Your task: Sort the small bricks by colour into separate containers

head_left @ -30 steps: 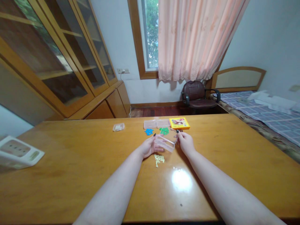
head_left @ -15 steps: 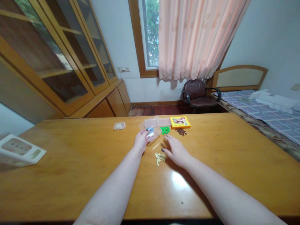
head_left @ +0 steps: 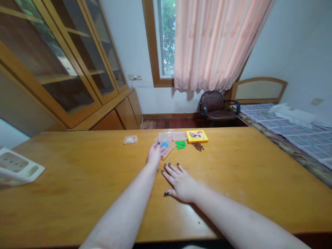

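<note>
My left hand (head_left: 155, 157) grips the edge of a clear plastic container (head_left: 169, 149), thumb on top, just above the table. Blue pieces (head_left: 164, 144) show at its fingertips; whether they lie inside or behind the clear plastic I cannot tell. Palm down with fingers spread, my right hand (head_left: 183, 185) lies on the table over the spot where the cream pieces were, and those are hidden. Beyond it sit a pile of small green pieces (head_left: 181, 145) and a pile of brown pieces (head_left: 198, 147).
A yellow printed box (head_left: 197, 136) stands behind the brown pile, beside a clear plastic tray (head_left: 180, 136). Further left is a small clear box (head_left: 130, 139) with pale contents. A white plastic holder (head_left: 19, 167) stands at the wooden table's (head_left: 85, 180) left edge.
My right hand has come down and nearer, now flat over the cream pieces, which no longer show. The container in my left hand has shifted slightly left and sits lower.
</note>
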{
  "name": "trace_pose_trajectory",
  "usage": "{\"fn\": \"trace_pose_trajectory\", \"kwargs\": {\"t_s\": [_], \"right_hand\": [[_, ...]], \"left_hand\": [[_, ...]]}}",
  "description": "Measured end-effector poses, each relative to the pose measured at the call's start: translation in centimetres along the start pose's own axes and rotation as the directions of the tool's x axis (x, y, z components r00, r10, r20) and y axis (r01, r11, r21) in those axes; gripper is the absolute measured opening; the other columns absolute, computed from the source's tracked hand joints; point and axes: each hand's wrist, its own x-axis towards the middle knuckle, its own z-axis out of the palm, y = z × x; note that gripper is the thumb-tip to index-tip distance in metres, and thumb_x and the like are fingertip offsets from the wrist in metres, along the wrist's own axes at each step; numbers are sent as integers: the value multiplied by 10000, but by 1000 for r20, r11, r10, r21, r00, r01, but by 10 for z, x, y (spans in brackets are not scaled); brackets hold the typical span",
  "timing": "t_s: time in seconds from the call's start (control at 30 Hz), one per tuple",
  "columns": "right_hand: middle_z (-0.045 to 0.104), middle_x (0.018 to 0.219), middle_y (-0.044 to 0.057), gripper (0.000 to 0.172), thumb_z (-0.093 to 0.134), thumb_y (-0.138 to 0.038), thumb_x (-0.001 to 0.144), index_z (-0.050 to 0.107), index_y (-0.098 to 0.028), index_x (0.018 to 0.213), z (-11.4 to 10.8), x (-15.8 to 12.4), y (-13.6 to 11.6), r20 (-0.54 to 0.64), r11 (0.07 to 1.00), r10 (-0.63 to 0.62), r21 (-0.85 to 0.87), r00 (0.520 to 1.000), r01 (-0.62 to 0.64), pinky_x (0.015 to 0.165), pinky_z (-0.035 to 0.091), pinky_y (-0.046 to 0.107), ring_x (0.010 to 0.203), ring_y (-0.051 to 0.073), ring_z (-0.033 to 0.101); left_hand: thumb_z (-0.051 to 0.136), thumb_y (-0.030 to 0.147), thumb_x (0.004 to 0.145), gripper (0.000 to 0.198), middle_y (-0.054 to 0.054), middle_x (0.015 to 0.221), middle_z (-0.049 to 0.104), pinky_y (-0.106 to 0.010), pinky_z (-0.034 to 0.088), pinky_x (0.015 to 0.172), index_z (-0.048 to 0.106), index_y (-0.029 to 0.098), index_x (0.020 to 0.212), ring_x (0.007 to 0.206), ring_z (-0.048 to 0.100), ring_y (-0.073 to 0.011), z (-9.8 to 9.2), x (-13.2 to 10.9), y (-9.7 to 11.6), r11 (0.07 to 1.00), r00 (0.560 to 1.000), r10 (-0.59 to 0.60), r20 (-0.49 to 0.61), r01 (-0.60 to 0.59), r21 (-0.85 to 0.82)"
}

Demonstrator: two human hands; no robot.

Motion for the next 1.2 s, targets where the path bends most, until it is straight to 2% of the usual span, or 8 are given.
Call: {"fn": "trace_pose_trajectory", "kwargs": {"t_s": [0.27,0.5,0.63,0.77,0.87,0.97,1.1,1.2], "right_hand": [[218,1507,109,801,359,-644,850,224,-145,1462,0,1,24,-24,995,99,-17,995,-100,1139,134,426,1394,267,170],[235,1495,136,811,433,-621,835,253,-124,1451,-16,3,63,-45,980,189,-48,981,-191,1127,175,447,1383,283,203],[320,1463,135,668,463,-522,865,356,-155,1412,-25,6,76,-57,987,163,8,985,-163,1108,229,431,1350,259,299],[540,1309,114,433,453,-368,895,546,-171,1269,-31,5,83,-191,990,118,100,975,-100,1041,337,403,1238,239,459],[621,1190,108,353,437,-320,898,624,-167,1155,-32,2,90,-352,974,162,204,922,-93,995,382,396,1141,228,531],[665,1052,116,311,447,-300,879,662,-149,1046,-29,2,100,-448,934,296,319,843,-159,903,439,387,995,220,588],[679,865,86,255,490,-309,839,681,-144,876,-26,4,110,-434,851,469,455,769,-262,752,466,330,806,196,605],[676,790,64,242,501,-322,820,671,-152,798,-26,5,114,-386,795,530,537,755,-284,669,448,291,727,180,599]], "left_hand": [[573,145,735,304,-91,1008,665,-224,536,646,589,174,1038,815,663,-145,-6,4,2,994,998,49,24,-51,97],[522,83,720,297,-66,999,681,-270,520,761,631,178,979,840,650,-145,-7,7,4,968,992,101,75,-115,221],[534,38,674,301,-45,955,697,-322,447,935,660,189,901,966,624,-182,-8,11,-3,920,969,223,103,-244,306],[561,83,691,284,-41,953,699,-341,412,974,671,200,925,993,607,-204,-10,10,-6,862,947,293,132,-321,393],[547,129,724,237,-38,914,698,-339,446,920,674,197,912,931,618,-208,-11,7,-3,843,946,292,142,-325,428],[519,122,729,225,-33,859,697,-331,475,855,674,189,879,862,628,-208,-9,1,2,843,952,274,137,-306,442],[523,87,703,231,-31,836,699,-313,483,827,672,186,848,861,630,-211,-5,-6,6,868,959,256,124,-285,406],[529,100,695,209,-27,803,696,-323,478,832,683,189,805,843,628,-218,-7,-6,3,852,953,257,161,-302,428]]}}
